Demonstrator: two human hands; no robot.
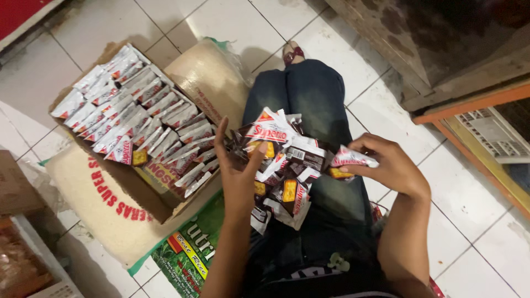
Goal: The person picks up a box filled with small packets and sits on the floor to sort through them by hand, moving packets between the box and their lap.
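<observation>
Wafer packets (287,165) — red, white, dark brown; jeans (314,99) blue; floor tiles (221,22) white.

A cardboard box (157,185) lies open on the white tiled floor (221,22), and it is filled with rows of small white and red sachets (132,124) standing side by side. The box rests on top of two pale woven sacks (96,204) with red letters. A green printed bag (185,251) lies partly under them, near the lower edge. At the right there is an orange wooden frame (469,105), and behind it a white plastic crate (494,132). A brown carton (14,185) stands at the left edge.
</observation>
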